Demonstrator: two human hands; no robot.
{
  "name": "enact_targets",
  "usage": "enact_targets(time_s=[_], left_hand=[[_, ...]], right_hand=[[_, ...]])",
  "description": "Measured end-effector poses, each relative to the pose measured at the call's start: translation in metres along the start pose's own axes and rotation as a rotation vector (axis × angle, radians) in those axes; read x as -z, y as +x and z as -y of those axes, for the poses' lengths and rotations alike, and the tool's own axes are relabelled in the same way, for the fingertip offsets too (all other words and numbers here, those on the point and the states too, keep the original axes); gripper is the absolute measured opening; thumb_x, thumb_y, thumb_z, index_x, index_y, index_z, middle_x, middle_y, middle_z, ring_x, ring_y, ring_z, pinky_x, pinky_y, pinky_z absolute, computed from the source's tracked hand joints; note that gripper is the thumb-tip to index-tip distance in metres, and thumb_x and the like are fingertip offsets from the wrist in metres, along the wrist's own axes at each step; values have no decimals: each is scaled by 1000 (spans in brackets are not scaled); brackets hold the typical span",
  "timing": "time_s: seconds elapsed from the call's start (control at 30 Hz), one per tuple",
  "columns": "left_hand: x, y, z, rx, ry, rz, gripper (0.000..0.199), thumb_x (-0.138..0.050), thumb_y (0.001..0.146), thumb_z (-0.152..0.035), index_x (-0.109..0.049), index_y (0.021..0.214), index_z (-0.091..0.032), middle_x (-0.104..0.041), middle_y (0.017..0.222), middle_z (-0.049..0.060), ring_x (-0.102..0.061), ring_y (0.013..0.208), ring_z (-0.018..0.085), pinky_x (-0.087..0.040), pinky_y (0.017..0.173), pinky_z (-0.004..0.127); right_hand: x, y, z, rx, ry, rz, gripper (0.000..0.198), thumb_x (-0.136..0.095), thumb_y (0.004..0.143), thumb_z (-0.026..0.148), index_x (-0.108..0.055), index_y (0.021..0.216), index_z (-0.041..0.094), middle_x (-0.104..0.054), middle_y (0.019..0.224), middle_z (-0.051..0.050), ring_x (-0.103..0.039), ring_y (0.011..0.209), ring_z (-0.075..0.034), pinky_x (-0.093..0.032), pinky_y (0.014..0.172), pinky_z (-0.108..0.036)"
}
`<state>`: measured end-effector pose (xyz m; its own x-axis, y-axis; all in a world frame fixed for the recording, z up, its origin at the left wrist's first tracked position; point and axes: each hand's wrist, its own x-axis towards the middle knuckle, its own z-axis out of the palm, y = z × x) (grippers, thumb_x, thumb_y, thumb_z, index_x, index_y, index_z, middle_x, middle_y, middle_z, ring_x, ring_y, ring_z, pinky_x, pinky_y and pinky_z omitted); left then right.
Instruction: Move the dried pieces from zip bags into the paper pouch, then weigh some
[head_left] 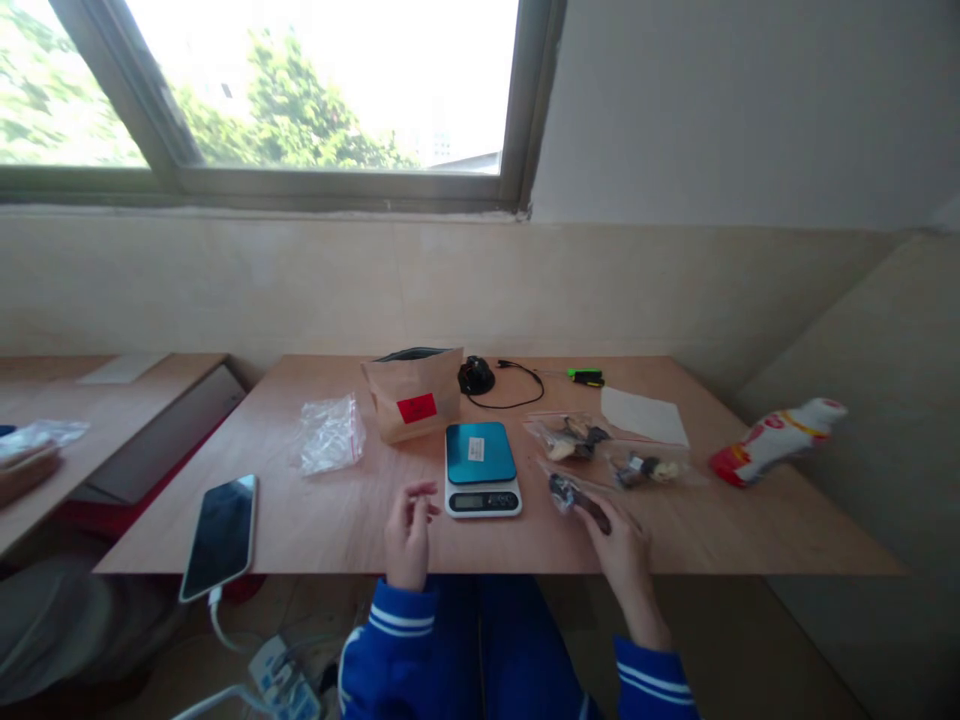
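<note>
My right hand (622, 545) grips a small clear plastic bag (564, 492) with dark brown pieces in it, low over the table's front right part. To the left, my left hand (409, 540) is by the near left corner of a kitchen scale (484, 503), its fingers loosely curled and apart, with nothing seen in them. The scale has a blue-green top with a white label and a grey display. Behind my right hand lie two more clear zip bags: one with pale and dark dried pieces (574, 438), the other with small mixed pieces (649, 470).
A brown paper pouch (416, 405) with a red label stands open behind the scale. Crumpled clear bags (330, 435), a charging phone (221, 530), a black cable (517, 403), a green-black tool (585, 376), white paper (643, 415) and a tilted red-white bottle (776, 440) surround it.
</note>
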<state>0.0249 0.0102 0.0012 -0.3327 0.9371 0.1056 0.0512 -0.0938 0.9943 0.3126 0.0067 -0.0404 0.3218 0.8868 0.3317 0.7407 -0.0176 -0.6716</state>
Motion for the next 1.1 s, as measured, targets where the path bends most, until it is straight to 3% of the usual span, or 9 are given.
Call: enact_targets(time_s=[0.2,0.3,0.37,0.43,0.53,0.63,0.73,0.9,1.1], left_hand=[[-41,-45,-19,142,-250,357,54,-65,75,-47,-55,120,-20,-61,120,12,-61,99,21,-48,83,32],[-39,-42,-31,128,-350,387,46,-68,73,-47,-58,108,-18,-65,107,9,-62,93,19,-50,78,29],[-32,-39,-35,130,-332,354,34,-69,73,-45,-58,89,-17,-65,81,2,-62,71,13,-48,63,23],[-25,-38,-34,153,-278,303,32,-70,72,-43,-51,79,-17,-56,61,-4,-54,52,9,-42,50,19],[-20,-40,-33,166,-196,225,36,-70,72,-43,-44,81,-20,-56,59,-5,-55,48,10,-43,47,21],[-19,-42,-36,71,-143,192,31,-65,76,-43,-47,85,-20,-62,77,1,-63,63,14,-49,60,26],[-15,-42,-42,-17,-85,196,25,-57,82,-43,-53,85,-19,-61,79,2,-61,71,15,-48,67,26],[-7,-39,-49,15,-34,279,30,-56,81,-47,-55,73,-19,-52,65,-1,-51,61,12,-43,58,23],[-7,-42,-57,25,-96,255,37,-62,75,-48,-45,59,-19,-40,56,-4,-39,54,10,-35,51,21]], right_hand=[[29,-4,82,-186,668,142,50,-58,76,62,-69,100,19,-73,95,-11,-68,91,-27,-53,80,-38],[23,-12,109,-217,870,367,52,-59,74,63,-68,99,18,-73,93,-10,-69,89,-27,-55,79,-39],[12,-17,117,-223,902,426,52,-60,75,61,-67,102,18,-72,98,-12,-67,93,-28,-54,82,-41],[0,-24,123,-207,858,311,55,-62,76,57,-60,115,19,-66,113,-13,-63,104,-28,-51,89,-44],[-14,-40,138,-114,763,129,54,-55,83,50,-47,130,24,-50,135,-12,-50,123,-26,-43,102,-46],[-20,-59,160,10,772,320,40,-42,92,44,-50,128,27,-48,139,-7,-43,130,-21,-34,110,-42],[-21,-70,173,7,832,506,42,-35,95,44,-48,131,27,-49,139,-5,-42,131,-19,-33,112,-39],[-23,-73,171,-64,918,584,48,-37,93,50,-50,132,25,-49,139,-5,-43,131,-20,-35,111,-41],[-23,-79,172,-148,902,572,53,-44,89,55,-52,131,25,-52,137,-6,-43,131,-22,-33,112,-42]])
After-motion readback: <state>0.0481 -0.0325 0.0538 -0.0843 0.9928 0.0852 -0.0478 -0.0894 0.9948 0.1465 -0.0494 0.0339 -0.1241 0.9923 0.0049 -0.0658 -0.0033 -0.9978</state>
